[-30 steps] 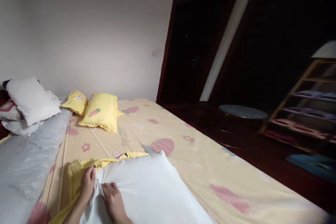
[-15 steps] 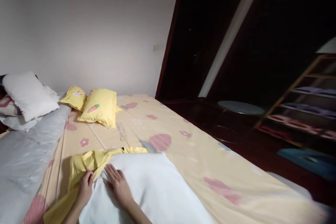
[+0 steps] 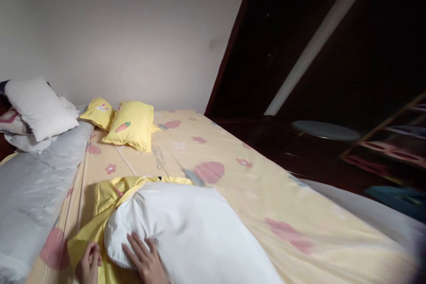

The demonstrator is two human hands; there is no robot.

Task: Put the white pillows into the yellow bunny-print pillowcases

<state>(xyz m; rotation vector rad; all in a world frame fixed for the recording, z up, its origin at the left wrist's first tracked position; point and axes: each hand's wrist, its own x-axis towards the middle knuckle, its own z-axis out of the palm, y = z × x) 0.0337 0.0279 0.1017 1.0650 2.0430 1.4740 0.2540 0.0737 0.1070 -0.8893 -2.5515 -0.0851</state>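
A white pillow [image 3: 196, 226] lies on the bed in front of me, with its left end against a yellow pillowcase [image 3: 104, 195] that is bunched along its left and far sides. My right hand [image 3: 146, 257] rests on the pillow near that end, fingers spread and flat. Lower left, my left hand [image 3: 89, 262] is closed at the edge of the yellow pillowcase, apparently pinching its cloth; the fingertips are partly hidden. Both wrists run out of the bottom of the view.
Yellow pillows [image 3: 131, 126] with carrot and rabbit pictures lie farther up the patterned sheet [image 3: 233, 195]. A grey quilt [image 3: 29, 195] and a white cushion [image 3: 41, 108] are at left. Beyond the bed's right edge are a round stool [image 3: 326, 130] and a rack [image 3: 392, 153].
Both hands have moved down toward me, the right one sliding over the pillow. More of the pillow's left end shows. The view has tilted and shifted.
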